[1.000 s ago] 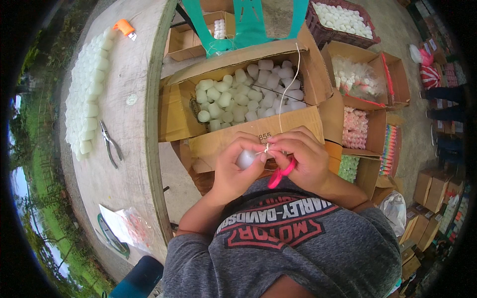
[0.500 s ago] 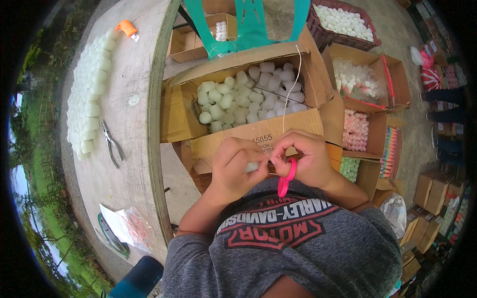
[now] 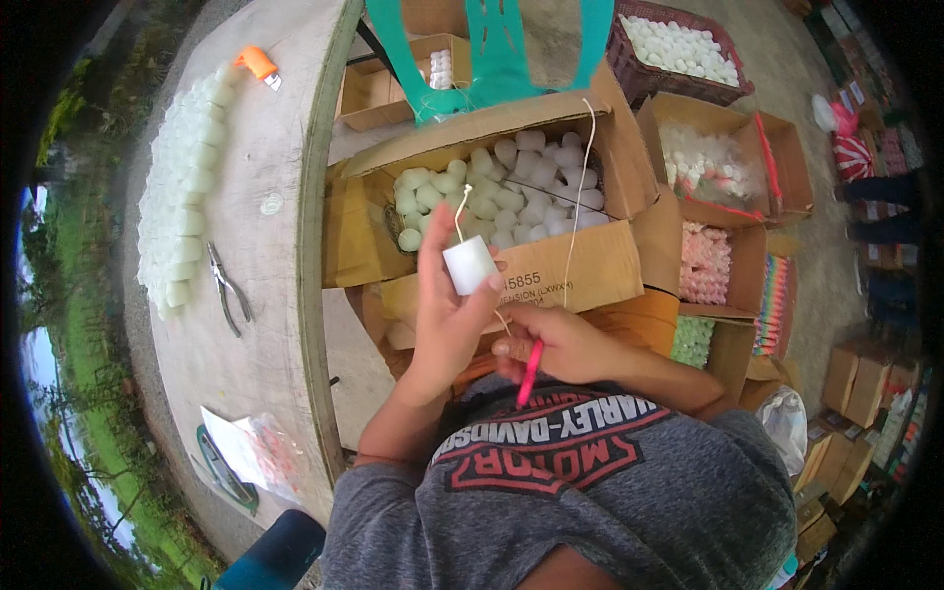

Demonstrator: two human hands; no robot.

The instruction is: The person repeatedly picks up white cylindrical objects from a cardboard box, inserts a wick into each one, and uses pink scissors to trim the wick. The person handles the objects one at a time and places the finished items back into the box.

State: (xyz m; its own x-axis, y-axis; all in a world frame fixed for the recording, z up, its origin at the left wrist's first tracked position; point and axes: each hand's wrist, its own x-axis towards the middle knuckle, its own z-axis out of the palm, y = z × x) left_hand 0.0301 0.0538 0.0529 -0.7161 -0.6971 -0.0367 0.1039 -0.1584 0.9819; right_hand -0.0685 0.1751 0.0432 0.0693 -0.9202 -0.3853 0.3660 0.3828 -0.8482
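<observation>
We list: left hand (image 3: 450,320), gripping one white cylinder (image 3: 471,265) before a brown cardboard box (image 3: 602,258) of similar pieces (image 3: 509,200); right hand (image 3: 553,342), pinching pale cord (image 3: 505,323), bright-pink loop (image 3: 531,372) at fingers; maroon plastic crate (image 3: 657,83), white contents (image 3: 683,49).

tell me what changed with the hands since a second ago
The left hand moved up and slightly left, raising the white cylinder; a cord end now shows above it. The right hand moved lower, away from the cylinder. The pliers and orange cutter stayed put.
</observation>
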